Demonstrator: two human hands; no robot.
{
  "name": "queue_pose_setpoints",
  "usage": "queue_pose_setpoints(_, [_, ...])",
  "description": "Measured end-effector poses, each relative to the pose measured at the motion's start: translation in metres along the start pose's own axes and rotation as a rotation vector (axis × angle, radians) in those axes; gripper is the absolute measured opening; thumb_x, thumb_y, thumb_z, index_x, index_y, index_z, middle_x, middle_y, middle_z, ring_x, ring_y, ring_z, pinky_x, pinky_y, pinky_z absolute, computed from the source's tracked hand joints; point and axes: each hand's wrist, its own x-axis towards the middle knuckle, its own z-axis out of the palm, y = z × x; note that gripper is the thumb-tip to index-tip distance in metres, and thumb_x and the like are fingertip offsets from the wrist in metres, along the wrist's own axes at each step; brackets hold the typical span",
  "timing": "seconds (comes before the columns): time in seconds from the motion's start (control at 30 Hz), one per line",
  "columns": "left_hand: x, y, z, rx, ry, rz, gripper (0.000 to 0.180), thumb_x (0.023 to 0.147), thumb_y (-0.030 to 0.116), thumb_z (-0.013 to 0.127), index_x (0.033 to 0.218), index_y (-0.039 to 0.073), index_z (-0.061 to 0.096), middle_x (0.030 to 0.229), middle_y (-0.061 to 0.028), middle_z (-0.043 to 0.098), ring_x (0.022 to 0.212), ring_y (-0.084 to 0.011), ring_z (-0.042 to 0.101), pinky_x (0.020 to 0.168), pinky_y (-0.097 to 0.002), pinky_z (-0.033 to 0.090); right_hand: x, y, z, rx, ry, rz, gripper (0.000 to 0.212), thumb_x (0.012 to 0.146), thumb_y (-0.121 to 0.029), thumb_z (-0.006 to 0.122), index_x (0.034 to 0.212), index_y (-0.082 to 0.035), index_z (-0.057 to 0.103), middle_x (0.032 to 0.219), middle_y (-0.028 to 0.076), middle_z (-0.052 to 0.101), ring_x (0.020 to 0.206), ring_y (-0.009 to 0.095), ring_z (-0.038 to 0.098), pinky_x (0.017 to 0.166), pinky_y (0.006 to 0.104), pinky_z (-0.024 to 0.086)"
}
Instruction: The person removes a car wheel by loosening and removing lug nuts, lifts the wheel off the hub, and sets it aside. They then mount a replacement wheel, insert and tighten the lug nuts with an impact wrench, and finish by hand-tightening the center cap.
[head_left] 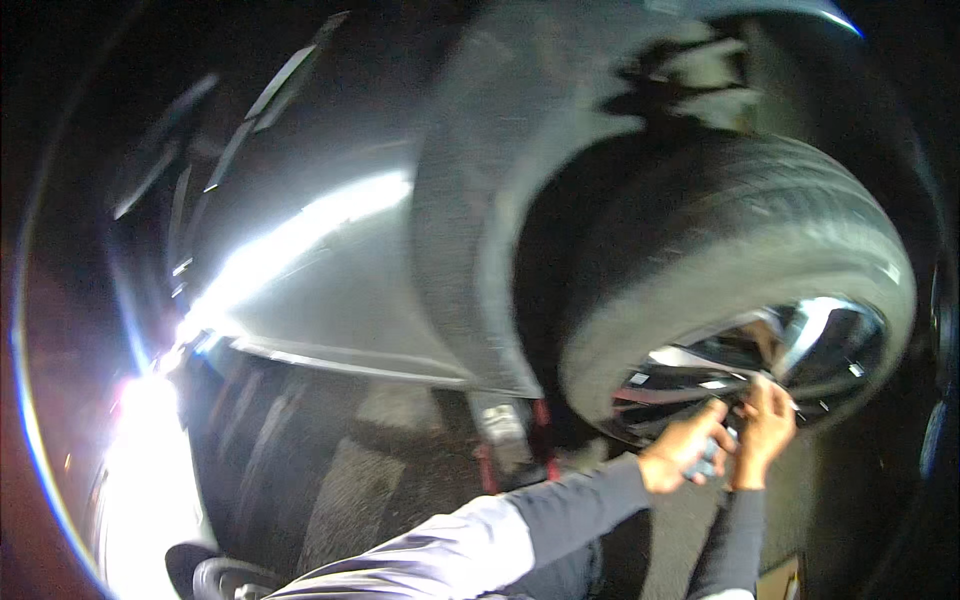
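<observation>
A car wheel (740, 240) with a dark tyre and a shiny multi-spoke rim (820, 325) sits in the wheel arch on the right. In front of the rim's lower part, my left hand (685, 448) is curled round a small grey-blue object (708, 461), mostly hidden by the fingers. Close beside it, my right hand (766, 425) has its fingers pinched together at the middle of the rim. Whatever those fingertips hold is too small and blurred to make out.
The car's dark body panel (340, 280) fills the left and centre. Under its lower edge stands a support with red uprights (547, 440) and a pale middle piece (503, 425). A bright light (148, 410) glares at the left, above the dark ground (345, 500).
</observation>
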Motion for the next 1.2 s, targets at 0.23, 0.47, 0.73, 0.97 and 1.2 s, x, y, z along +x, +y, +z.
queue_pose_setpoints(0.23, [-0.037,0.004,0.009,0.041,-0.086,0.038,0.066,0.104,0.069,0.037,0.088,0.009,0.061,0.067,-0.0001,0.059,0.061,-0.0137,0.063,0.044,-0.0261,0.039,0.020,0.021,-0.019,0.143,-0.047,0.059,0.017,0.096,-0.019,0.076,0.090,-0.005,0.068,0.075,-0.001,0.064,0.059,0.005,0.053,0.049,0.0190,0.038])
queue_pose_setpoints(0.47, [-0.049,0.005,-0.023,0.098,0.073,0.052,0.065,0.103,0.070,0.037,0.086,0.011,0.060,0.065,0.0019,0.056,0.061,-0.0126,0.063,0.044,-0.0267,0.039,0.025,0.027,-0.020,0.036,-0.062,0.025,0.019,0.098,-0.020,0.074,0.097,-0.002,0.071,0.076,-0.001,0.065,0.060,0.003,0.052,0.050,0.0178,0.039])
queue_pose_setpoints(0.73, [-0.036,-0.007,-0.035,0.163,0.136,0.037,0.067,0.100,0.074,0.039,0.084,0.012,0.057,0.062,0.0035,0.054,0.056,-0.0114,0.061,0.042,-0.0273,0.036,0.043,0.036,-0.038,-0.120,-0.193,-0.162,0.020,0.099,-0.021,0.073,0.099,-0.001,0.070,0.074,-0.003,0.061,0.059,0.002,0.049,0.051,0.0189,0.037])
queue_pose_setpoints(0.97, [-0.032,-0.005,-0.032,0.155,0.086,0.013,0.065,0.103,0.071,0.038,0.086,0.011,0.058,0.064,0.0029,0.055,0.061,-0.0117,0.063,0.043,-0.0258,0.039,0.054,0.040,-0.043,-0.129,-0.156,-0.157,0.030,0.096,-0.020,0.076,0.077,-0.007,0.058,0.061,-0.006,0.048,0.048,0.001,0.037,0.043,0.0208,0.026])
queue_pose_setpoints(1.2, [-0.025,-0.004,-0.023,0.064,0.073,-0.075,0.056,0.099,0.066,0.050,0.097,0.011,0.057,0.065,0.0013,0.060,0.059,-0.0141,0.063,0.044,-0.0299,0.040,0.039,0.004,-0.020,-0.395,0.057,-0.292,0.038,0.089,-0.023,0.083,0.068,-0.002,0.060,0.061,-0.003,0.053,0.057,0.006,0.042,0.052,0.0280,0.039])
